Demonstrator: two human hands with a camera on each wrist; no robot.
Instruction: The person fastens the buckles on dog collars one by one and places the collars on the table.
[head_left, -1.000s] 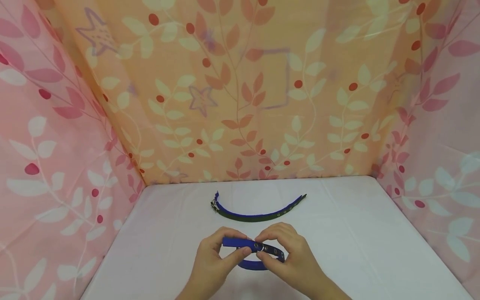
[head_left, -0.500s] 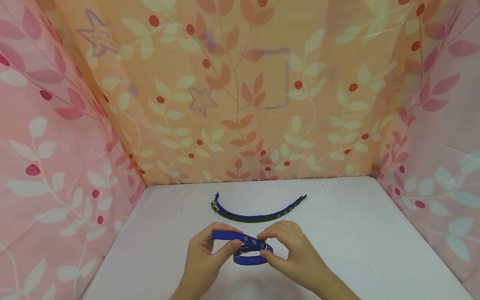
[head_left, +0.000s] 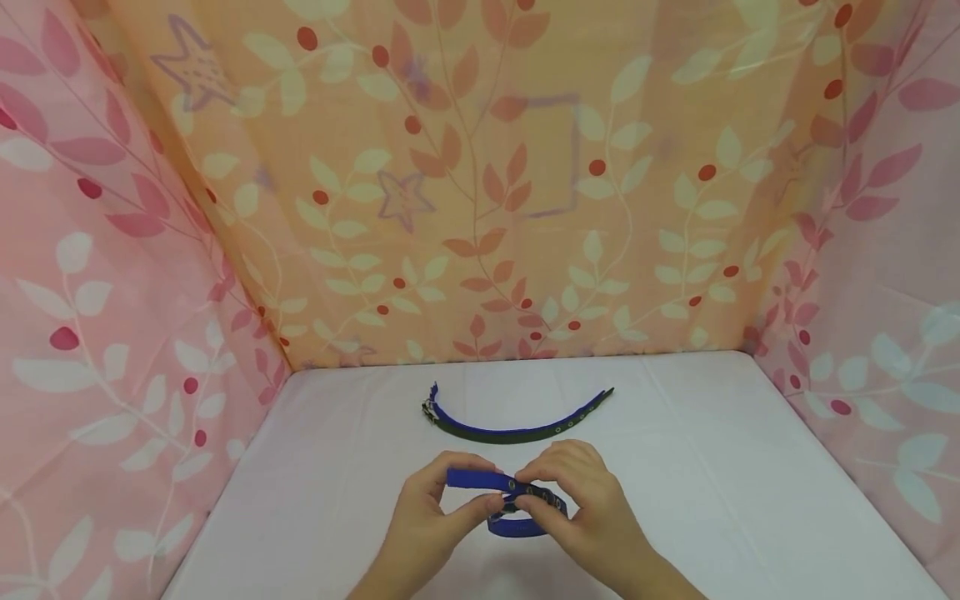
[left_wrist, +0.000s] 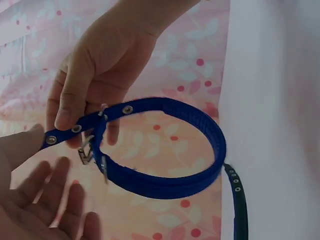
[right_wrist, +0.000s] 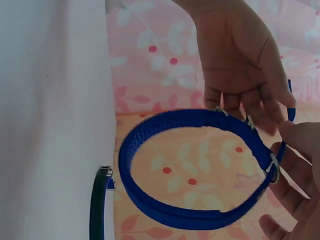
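Short of the white desk's far edge (head_left: 360, 374), left hand (head_left: 435, 510) and right hand (head_left: 588, 500) pinch a looped, metal-eyeleted blue strap (left_wrist: 160, 187) that could unthread if either slackens.

Strap (left_wrist: 165, 189): matt, cloth-like; buckle (left_wrist: 83, 157): glossy metal.
Eyelets (left_wrist: 127, 109): shiny metal. Bench (head_left: 315, 483): smooth, matt. Walls (head_left: 652, 250): smooth, cloth-like, slight sheen.

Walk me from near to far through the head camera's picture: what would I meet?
Looped blue strap pinched by the left hand and right hand → green-and-blue strap lying on the white table → orange patterned curtain at the back.
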